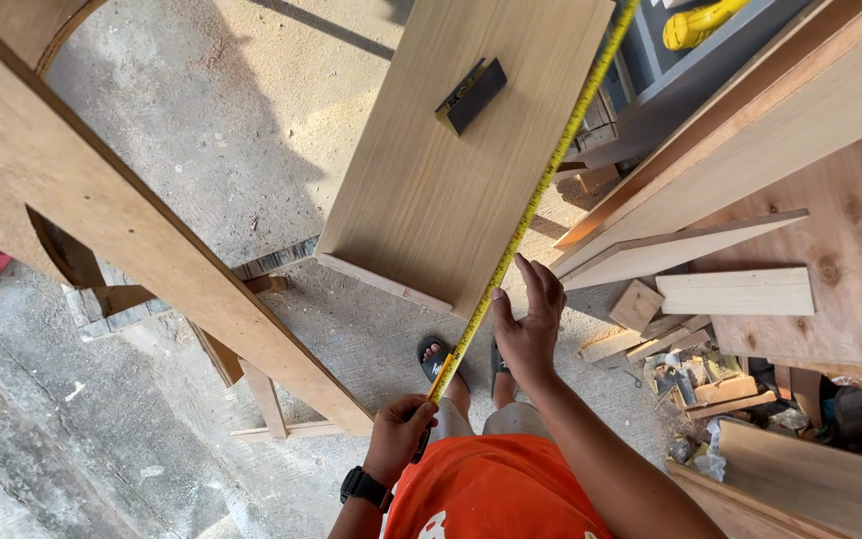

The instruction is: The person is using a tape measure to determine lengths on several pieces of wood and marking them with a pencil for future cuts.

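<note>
We're looking straight down, and our left hand (398,429) is closed around the tape measure case (438,391), held low near our body above the sandalled feet (438,356). The yellow tape blade (541,185) runs from it up and away along the right edge of the long plywood board (431,170), right out past the far end of the view. Our right hand (529,321) is open, fingers spread, thumb and fingertips just beside the blade at the board's near corner, gripping nothing. A small dark block (471,96) sits on the board's far half, well apart from the tape. To the right lie offcuts (735,291) and leaning planks (750,130); to the left a long brown panel (132,220) slants over the concrete floor (241,110). To read this well, we judge the blade wants to lie flat and parallel to the edge, taut with no sag, the right hand pinning it at the corner so the mark sits square. We cannot tell whether the far hook is caught.
</note>
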